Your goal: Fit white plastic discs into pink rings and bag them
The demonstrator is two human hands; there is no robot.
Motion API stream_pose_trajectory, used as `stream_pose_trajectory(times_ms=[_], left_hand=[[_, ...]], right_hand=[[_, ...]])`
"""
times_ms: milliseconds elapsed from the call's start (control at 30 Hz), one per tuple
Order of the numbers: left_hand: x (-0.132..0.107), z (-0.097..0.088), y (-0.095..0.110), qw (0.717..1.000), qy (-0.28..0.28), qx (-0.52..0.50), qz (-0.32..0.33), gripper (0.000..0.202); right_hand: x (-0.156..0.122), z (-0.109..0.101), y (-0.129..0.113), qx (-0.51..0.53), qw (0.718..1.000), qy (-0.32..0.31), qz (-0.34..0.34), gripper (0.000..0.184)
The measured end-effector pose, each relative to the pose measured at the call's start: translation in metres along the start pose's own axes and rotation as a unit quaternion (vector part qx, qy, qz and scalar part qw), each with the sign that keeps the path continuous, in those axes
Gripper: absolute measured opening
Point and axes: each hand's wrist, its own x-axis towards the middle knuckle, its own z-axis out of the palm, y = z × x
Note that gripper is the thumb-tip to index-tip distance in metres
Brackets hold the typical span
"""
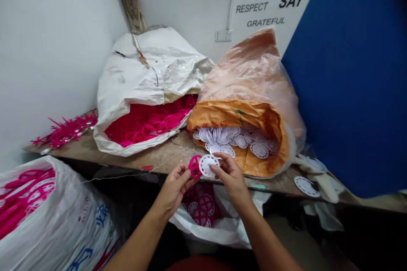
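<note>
A white-walled corner (57,51) with a lettered wall sign (270,0) and a blue panel (349,84) at right. Along the wooden desk (168,152) lie a white woven sack (149,63), open on a mass of magenta plastic pieces (143,123), and an orange sack (254,161), open on a heap of white perforated discs (229,137). Magenta plastic strips (66,131) lie at the desk's left end, and a single white disc (307,186) lies at its right.

Centre: both hands are held just in front of the desk edge, above a white bag (203,233) of magenta and white pieces. The left hand (173,190) holds a magenta plastic wheel (194,166), its fingers (181,170) curled and pinching the rim. The right hand (230,175) holds a white perforated disc (208,166), its fingers (221,161) pressed together and pinching the edge. The wheel and disc touch, the disc partly overlapping the wheel. Lower left: a white printed sack (54,216) holding more magenta pieces.
</note>
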Motion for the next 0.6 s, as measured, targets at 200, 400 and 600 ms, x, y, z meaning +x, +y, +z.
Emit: stream_pose_trajectory(times_ms=[200,400,600], left_hand=[[-0.007,0.025,-0.021,0.999,0.015,-0.031,-0.041,0.042],[-0.011,0.016,-0.025,0.979,0.025,0.187,0.079,0.031],[-0.015,0.018,-0.026,0.990,0.007,0.138,0.021,0.041]], right_hand=[[-0.014,-0.005,0.015,-0.218,0.966,0.024,-0.139,0.028],[-0.016,-0.010,0.013,-0.195,0.972,-0.083,-0.102,0.023],[-0.015,-0.016,0.013,-0.095,0.993,-0.076,0.005,0.022]])
